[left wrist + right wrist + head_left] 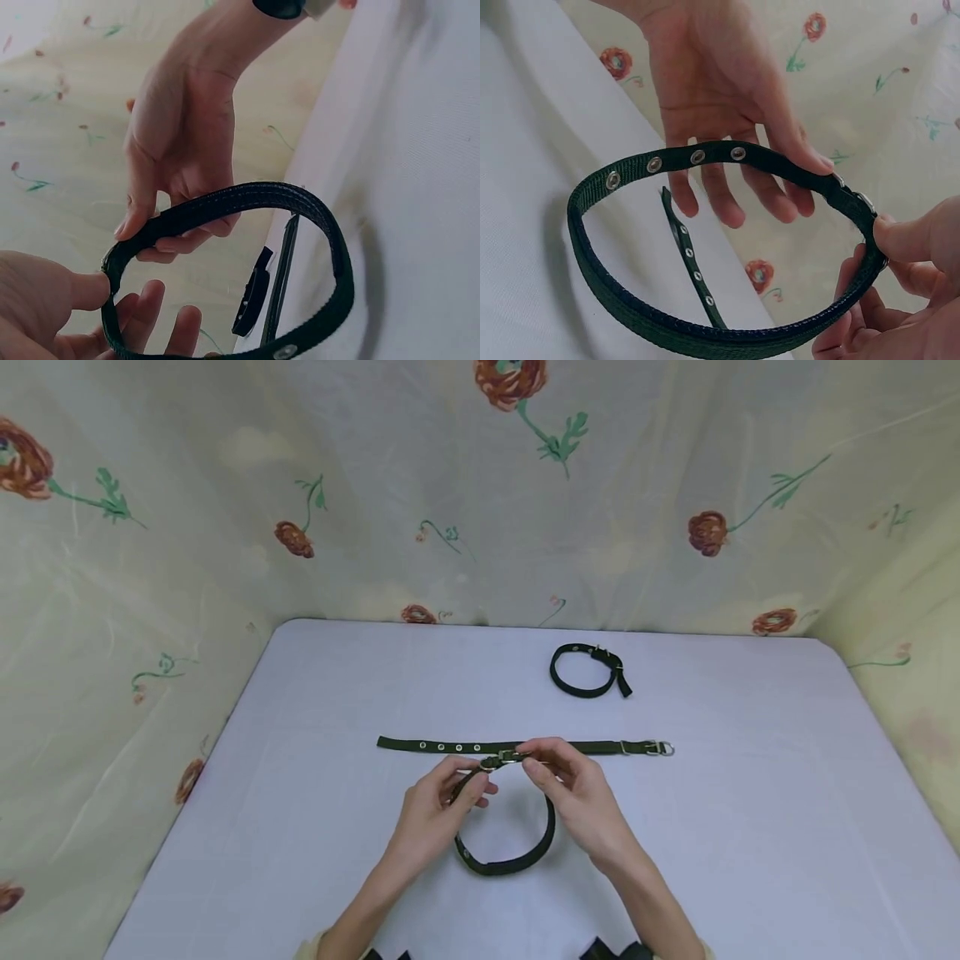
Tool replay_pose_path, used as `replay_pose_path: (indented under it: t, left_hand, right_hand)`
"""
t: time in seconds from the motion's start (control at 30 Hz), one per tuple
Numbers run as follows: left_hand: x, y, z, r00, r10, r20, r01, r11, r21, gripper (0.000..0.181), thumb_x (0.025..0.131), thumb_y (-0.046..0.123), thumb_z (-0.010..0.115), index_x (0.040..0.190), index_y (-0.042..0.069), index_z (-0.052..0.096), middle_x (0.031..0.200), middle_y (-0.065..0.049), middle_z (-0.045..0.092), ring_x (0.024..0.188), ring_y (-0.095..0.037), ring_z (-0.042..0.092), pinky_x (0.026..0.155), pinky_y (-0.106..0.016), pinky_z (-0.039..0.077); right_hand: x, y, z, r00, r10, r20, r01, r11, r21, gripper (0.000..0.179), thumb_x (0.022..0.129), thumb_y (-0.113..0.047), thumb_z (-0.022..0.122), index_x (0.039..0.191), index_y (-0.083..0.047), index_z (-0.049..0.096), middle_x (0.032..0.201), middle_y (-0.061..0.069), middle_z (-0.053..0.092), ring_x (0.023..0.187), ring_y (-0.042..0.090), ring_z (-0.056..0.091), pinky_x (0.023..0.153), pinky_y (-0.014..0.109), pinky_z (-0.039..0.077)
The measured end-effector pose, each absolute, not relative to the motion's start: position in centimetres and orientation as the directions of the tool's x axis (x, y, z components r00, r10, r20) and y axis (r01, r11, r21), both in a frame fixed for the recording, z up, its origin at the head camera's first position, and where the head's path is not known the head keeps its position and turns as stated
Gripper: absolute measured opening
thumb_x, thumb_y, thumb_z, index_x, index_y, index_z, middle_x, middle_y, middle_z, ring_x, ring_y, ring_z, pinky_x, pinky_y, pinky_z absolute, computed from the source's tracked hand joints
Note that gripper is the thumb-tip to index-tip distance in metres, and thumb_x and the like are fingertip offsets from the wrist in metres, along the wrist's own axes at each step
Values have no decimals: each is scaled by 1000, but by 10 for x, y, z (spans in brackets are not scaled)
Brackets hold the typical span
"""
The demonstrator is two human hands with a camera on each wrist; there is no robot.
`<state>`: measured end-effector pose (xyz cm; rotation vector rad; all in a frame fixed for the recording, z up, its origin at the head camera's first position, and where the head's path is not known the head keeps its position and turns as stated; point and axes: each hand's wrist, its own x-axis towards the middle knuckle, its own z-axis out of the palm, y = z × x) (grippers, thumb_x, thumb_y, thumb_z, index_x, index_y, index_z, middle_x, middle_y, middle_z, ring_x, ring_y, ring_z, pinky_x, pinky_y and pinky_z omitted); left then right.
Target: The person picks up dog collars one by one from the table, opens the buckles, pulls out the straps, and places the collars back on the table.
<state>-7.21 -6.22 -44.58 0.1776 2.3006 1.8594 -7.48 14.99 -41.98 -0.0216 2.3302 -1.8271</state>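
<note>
A dark green webbing collar [504, 867], bent into a loop, is held upright between both hands above the table. My left hand [431, 814] pinches the strap on one side of its metal buckle [510, 757]. On the other side, my right hand [588, 802] pinches the collar close to the buckle with thumb and fingers. Metal eyelets [697, 157] dot the strap in the right wrist view. Beyond the hands, a second collar [600, 747] lies stretched out flat, partly hidden by the right fingers.
A third, buckled collar [583, 694] lies as a ring toward the back right of the white table [225, 827]. Flower-patterned cloth [360, 485] hangs behind the far edge and along the sides.
</note>
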Motion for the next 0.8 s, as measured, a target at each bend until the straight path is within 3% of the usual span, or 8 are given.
replay_pose_path:
  t: [0.2,0.3,0.37,0.53,0.8]
  left_hand:
    - [-72,-64,-442,-974,213,-79,-24,248,968,22,109,28,66,124,12,69,107,-9,83,104,-33,79,96,-39,64]
    - [-72,-70,-442,-972,197,-129,-69,283,957,27,110,38,62,125,15,66,109,-5,83,100,-24,79,98,-37,61]
    - [-72,-76,-442,-970,177,-169,-115,281,953,30,111,43,60,126,17,63,111,-4,84,99,-18,78,100,-36,59]
    - [-78,-99,-442,-971,103,-215,-193,190,963,29,113,41,56,127,16,56,116,-5,84,100,-16,78,100,-33,58]
    - [-88,-140,-442,-980,-39,-197,-200,155,967,25,116,33,51,124,9,51,121,-11,83,99,-13,81,97,-32,59]
  right_hand:
    - [-75,155,-420,-986,-102,-128,98,257,-961,30,112,-25,60,138,-10,64,137,13,69,125,25,64,107,27,53]
    - [-76,164,-418,-989,-52,-136,120,237,-964,31,115,-25,55,140,-8,61,132,12,72,116,20,64,100,22,52]
    - [-77,173,-416,-988,-21,-151,143,209,-967,32,116,-25,52,141,-7,56,123,4,74,107,15,61,95,22,51]
    - [-81,202,-412,-983,66,-174,178,55,-983,24,115,-19,48,139,-13,50,108,-7,69,94,11,58,86,22,54]
    - [-79,257,-420,-945,256,-204,142,-240,-960,27,114,-20,52,140,-26,46,120,0,60,84,8,78,87,19,63]
